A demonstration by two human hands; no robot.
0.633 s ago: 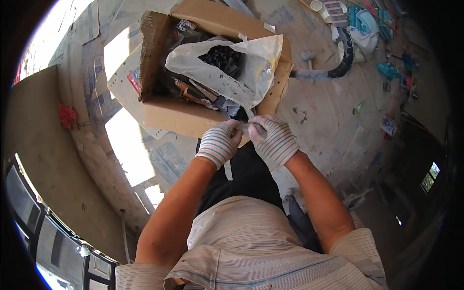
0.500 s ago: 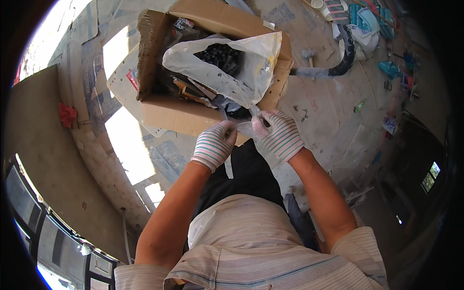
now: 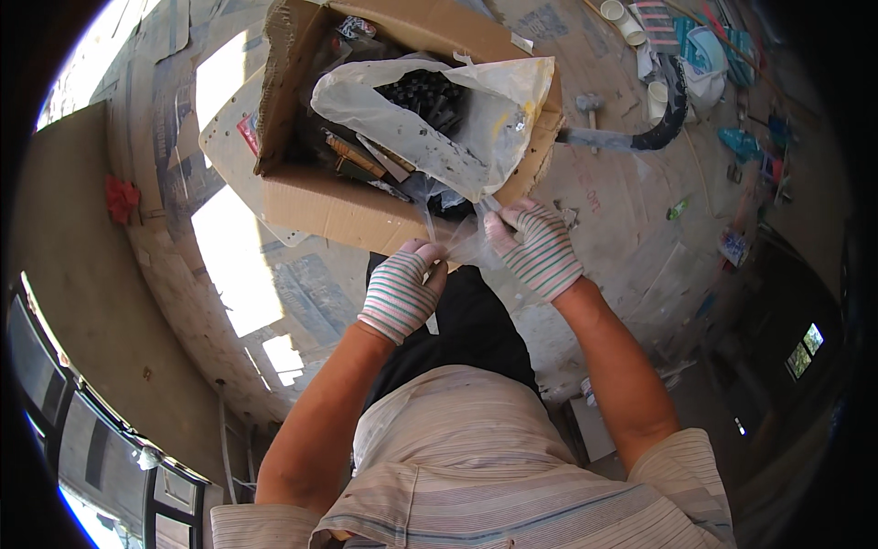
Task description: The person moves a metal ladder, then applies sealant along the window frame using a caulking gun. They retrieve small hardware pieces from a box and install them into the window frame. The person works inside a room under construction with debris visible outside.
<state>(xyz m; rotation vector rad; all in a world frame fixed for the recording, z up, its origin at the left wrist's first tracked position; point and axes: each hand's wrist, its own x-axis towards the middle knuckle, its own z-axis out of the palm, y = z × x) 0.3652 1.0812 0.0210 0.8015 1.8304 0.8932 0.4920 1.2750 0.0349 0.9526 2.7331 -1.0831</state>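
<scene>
My left hand (image 3: 402,286), in a striped knit glove, is closed with fingertips pinching the edge of a clear plastic bag (image 3: 464,241). My right hand (image 3: 538,249), gloved alike, holds the same bag's other side between thumb and fingers. The thin film stretches between both hands at the near edge of a cardboard box (image 3: 334,212). Inside the box lies an open whitish plastic bag (image 3: 366,95), its mouth showing many small black pieces (image 3: 430,99). Wooden strips (image 3: 355,156) lie beside it. The clear bag's upper end runs into the box, partly hidden.
A rubber-mallet-like hammer (image 3: 591,108) lies on the floor right of the box, near a dark curved hose or pipe (image 3: 666,123). Paper cups (image 3: 624,23) and plastic bags (image 3: 702,64) lie far right. A perforated board (image 3: 240,174) sticks out under the box's left side.
My hands have drawn slightly apart, the left moving down and the right a little to the right. The clear film between them is spread wider.
</scene>
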